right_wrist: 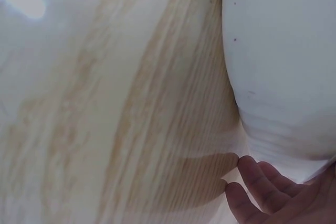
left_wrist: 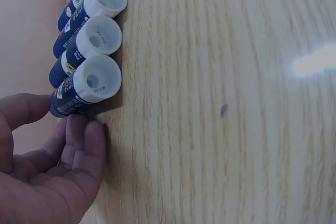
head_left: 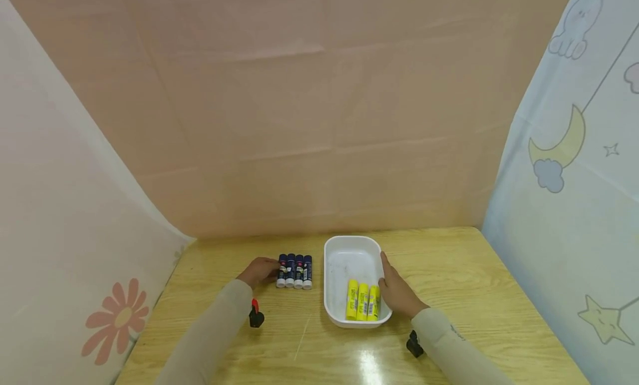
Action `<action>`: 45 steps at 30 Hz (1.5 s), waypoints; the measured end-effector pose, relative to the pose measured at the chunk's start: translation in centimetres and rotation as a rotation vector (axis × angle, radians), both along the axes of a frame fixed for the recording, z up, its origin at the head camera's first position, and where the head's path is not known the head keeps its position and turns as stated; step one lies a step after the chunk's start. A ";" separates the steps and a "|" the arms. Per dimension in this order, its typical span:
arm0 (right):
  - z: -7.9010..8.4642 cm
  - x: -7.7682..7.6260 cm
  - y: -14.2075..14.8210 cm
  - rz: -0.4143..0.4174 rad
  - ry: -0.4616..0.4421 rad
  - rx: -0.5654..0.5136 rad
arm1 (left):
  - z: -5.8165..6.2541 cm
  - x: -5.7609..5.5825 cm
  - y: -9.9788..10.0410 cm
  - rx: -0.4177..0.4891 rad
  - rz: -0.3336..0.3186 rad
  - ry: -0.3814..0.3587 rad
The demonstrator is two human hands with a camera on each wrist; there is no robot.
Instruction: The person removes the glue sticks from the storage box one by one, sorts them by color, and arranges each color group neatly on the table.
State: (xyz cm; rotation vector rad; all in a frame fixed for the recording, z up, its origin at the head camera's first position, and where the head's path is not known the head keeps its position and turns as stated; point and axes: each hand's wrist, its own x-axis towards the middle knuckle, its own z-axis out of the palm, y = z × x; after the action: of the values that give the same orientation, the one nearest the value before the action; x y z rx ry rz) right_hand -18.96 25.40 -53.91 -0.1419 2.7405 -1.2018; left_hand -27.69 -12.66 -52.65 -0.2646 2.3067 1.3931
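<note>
1. The blue glue sticks (head_left: 294, 271) lie in a neat row of four on the tabletop (head_left: 449, 274), side by side and touching, just left of the white tray (head_left: 333, 296).
2. My left hand (head_left: 259, 271) sits at the left end of the row. My left fingers (left_wrist: 86, 145) are loosely bent and touch the nearest blue stick (left_wrist: 84, 86). They hold nothing yet, I think they are only lining up on it.
3. My right hand (head_left: 396, 290) rests against the right wall of the tray. My right fingers (right_wrist: 257, 182) lie fairly straight along the outside of the wall, where it meets the tabletop. I think this keeps the tray from sliding.
4. Three yellow glue sticks (head_left: 363, 302) lie side by side in the near end of the tray, close to my right hand. The far end of the tray is bare.
5. There is a small gap between the blue row and the tray's left rim. The rim stands up, so a stick must go up and over it.
6. The tabletop has lots of room in front and to the right. Cloth walls stand behind and at both sides, well away from my hands.
</note>
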 end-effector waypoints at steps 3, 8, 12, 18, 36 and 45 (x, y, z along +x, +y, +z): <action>-0.1 0.0 -0.1 -0.001 0.007 0.003 | 0.1 0.1 0.1 0.007 0.000 0.003; -0.1 0.0 -0.1 -0.001 0.019 0.004 | 0.0 0.1 0.1 0.022 0.013 -0.008; -0.1 -0.1 0.0 0.001 0.026 0.011 | 0.1 0.0 0.2 0.028 0.033 -0.018; 0.0 0.1 -0.1 -0.007 0.016 0.008 | 0.1 0.0 0.0 0.032 0.037 -0.026; 0.1 0.0 0.0 -0.011 0.007 0.033 | 0.1 0.2 -0.8 0.031 0.016 -0.022; 0.2 0.1 0.1 -0.007 0.009 0.039 | 0.4 0.3 -1.5 0.049 0.012 0.012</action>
State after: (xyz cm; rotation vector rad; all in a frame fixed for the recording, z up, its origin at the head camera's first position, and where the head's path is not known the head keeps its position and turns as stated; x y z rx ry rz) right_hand -18.84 25.48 -53.67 -0.1337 2.7722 -1.1517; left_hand -27.38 -14.12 -52.21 -0.2567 2.2802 1.4594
